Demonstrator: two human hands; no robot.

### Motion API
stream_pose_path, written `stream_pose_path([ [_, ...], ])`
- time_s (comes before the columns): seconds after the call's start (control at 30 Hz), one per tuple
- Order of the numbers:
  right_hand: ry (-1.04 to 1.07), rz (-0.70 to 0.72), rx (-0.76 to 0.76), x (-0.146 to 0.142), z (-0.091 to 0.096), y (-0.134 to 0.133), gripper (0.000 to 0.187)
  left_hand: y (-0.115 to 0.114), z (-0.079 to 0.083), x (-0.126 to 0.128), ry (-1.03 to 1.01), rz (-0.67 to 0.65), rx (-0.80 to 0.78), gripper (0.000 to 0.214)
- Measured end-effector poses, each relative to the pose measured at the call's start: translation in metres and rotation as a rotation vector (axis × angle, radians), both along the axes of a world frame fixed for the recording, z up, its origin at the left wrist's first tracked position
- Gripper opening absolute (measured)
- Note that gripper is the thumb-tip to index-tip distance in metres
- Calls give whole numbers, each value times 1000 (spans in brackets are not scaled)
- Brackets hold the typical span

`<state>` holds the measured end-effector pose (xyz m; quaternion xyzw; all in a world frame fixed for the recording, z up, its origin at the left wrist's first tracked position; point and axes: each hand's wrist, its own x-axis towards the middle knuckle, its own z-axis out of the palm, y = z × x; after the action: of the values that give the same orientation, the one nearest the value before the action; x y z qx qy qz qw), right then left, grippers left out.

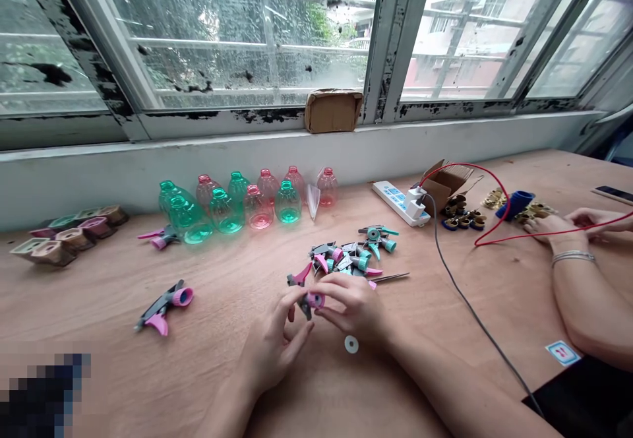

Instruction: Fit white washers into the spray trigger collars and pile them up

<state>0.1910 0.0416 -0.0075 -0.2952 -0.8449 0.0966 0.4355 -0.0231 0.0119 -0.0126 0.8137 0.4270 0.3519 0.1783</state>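
Both my left hand [277,339] and my right hand [353,306] grip a pink and grey trigger sprayer head [305,299] above the wooden table [99,312]. My right fingers wrap its pink nozzle end, and my left fingertips pinch its grey body. A white plastic washer [351,344] lies just below my right hand. Beyond my hands is a heap of teal and pink sprayer heads [346,260], with metal tweezers [390,278] beside it. Another pink sprayer head [165,306] lies to the left.
Pink and green plastic bottles [247,206] stand along the back, near stacked pink and brown pieces [64,237]. To the right are a white power strip [398,204], a grey cable [469,299], and a co-worker's hands [558,227] beside brass parts [531,212].
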Motion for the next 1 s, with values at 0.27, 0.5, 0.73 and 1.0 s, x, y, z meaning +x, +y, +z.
stream_pose_path([
  [0.27, 119, -487, -93, 41, 0, 27, 28, 14, 5, -16, -11, 239, 55, 33],
  [0.5, 94, -569, -52, 49, 4, 33, 26, 22, 9, -28, -45, 341, -23, 28],
  [0.73, -454, -5, -489, 41, 42, -9, 6, 26, 11, -39, 186, 555, -1, 32],
  [1.0, -753, 65, -738, 24, 35, -19, 15, 32, 27, -74, 579, 1147, -157, 57],
])
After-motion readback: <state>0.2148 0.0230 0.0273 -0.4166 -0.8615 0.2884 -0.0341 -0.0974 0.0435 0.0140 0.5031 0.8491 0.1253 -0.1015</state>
